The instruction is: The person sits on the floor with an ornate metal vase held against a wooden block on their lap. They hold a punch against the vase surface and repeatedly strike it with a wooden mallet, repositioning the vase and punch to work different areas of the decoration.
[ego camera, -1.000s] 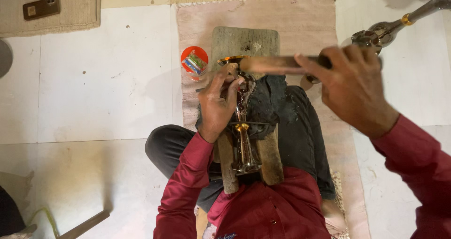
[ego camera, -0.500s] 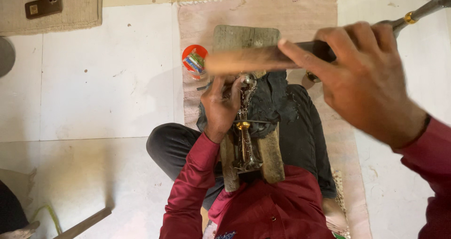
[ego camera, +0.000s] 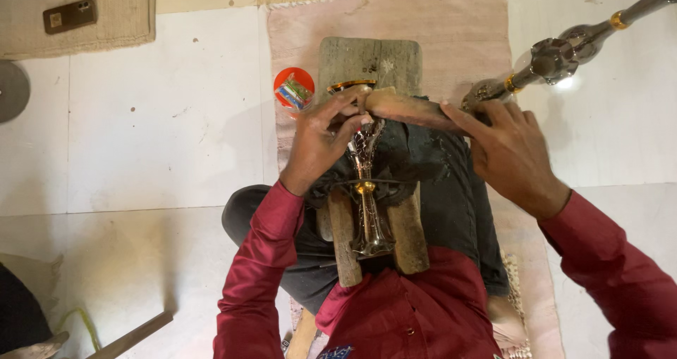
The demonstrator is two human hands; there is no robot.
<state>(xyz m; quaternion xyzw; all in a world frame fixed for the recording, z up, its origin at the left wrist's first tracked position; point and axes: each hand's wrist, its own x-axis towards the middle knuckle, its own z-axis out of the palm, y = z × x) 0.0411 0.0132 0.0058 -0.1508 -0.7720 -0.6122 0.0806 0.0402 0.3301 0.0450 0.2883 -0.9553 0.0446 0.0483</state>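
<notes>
A slender ornate metal piece point(ego camera: 367, 190) with a gold band lies lengthwise between two wooden slats point(ego camera: 409, 232) over the person's lap, its upper end reaching a worn wooden block point(ego camera: 370, 59) on the pink mat point(ego camera: 423, 20). The left hand point(ego camera: 321, 144) pinches that upper end, fingers closed narrowly on the metal. The right hand point(ego camera: 511, 154) wraps around a wooden-handled tool point(ego camera: 409, 110), laid crosswise so its tip meets the piece just beside the left fingertips. An orange lid point(ego camera: 293, 88) (holding small packets) sits on the mat's edge near the block. A long metal stem point(ego camera: 578, 45) lies on the white floor, beyond the right hand.
</notes>
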